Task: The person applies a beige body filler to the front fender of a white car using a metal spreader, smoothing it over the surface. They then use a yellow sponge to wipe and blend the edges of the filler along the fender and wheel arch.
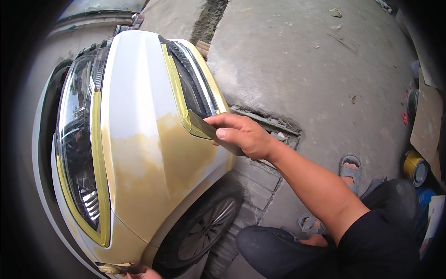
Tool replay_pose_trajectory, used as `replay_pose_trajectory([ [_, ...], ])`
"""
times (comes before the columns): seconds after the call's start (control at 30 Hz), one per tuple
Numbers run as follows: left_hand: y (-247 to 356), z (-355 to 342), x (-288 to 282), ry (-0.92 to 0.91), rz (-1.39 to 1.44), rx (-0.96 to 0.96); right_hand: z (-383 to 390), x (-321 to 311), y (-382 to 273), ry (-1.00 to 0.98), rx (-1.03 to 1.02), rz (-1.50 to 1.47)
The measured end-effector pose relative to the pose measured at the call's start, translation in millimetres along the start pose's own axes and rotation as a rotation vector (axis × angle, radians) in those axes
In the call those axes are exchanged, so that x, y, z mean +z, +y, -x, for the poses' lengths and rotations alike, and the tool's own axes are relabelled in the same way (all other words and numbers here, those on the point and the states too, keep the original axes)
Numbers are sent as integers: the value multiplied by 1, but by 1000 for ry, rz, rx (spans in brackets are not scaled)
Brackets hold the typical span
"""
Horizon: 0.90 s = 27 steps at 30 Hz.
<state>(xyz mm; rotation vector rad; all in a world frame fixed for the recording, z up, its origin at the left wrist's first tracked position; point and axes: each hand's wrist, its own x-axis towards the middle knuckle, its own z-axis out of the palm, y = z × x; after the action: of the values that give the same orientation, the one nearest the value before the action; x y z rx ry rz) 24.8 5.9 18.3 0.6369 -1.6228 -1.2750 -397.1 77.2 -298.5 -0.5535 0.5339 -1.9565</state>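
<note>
My right hand [246,137] reaches across from the lower right, thumb and fingers closed on a dark grey strip of what looks like sandpaper [227,145]. The strip lies by the corner of a taped opening in the car's bumper [172,149]. This panel is white and pale grey with patchy yellow areas. Yellow-green masking tape [174,83] edges the opening, and more tape borders the dark glossy lamp [79,139] at the left. At the bottom edge, my left hand [143,273] is mostly cut off. Its fingers close by a dark, tan-tipped piece too hidden to name.
A car wheel [209,228] sits below the bumper, beside a tiled strip of ground. A broken, debris-filled gap [278,125] cuts the concrete floor [316,69]. My sandalled feet [350,169] stand at the right. Behind them are a yellow can [413,167] and cardboard [426,116].
</note>
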Motion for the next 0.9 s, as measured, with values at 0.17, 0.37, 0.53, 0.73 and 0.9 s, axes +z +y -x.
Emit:
replay_pose_trajectory([
  [0.17,-2,-11,-12,9,15,36,-13,4,-1,1,67,-85],
  [0.37,-6,-12,-3,-42,51,25,-17,6,3,-16,80,-105],
  [0.53,-10,-12,6,-96,54,11,-17,5,8,-34,47,-82],
  [0.73,-9,-13,4,-155,66,5,-16,5,11,-64,45,24],
  [0.9,-7,-13,-5,-59,30,66,-10,1,16,-90,-46,283],
])
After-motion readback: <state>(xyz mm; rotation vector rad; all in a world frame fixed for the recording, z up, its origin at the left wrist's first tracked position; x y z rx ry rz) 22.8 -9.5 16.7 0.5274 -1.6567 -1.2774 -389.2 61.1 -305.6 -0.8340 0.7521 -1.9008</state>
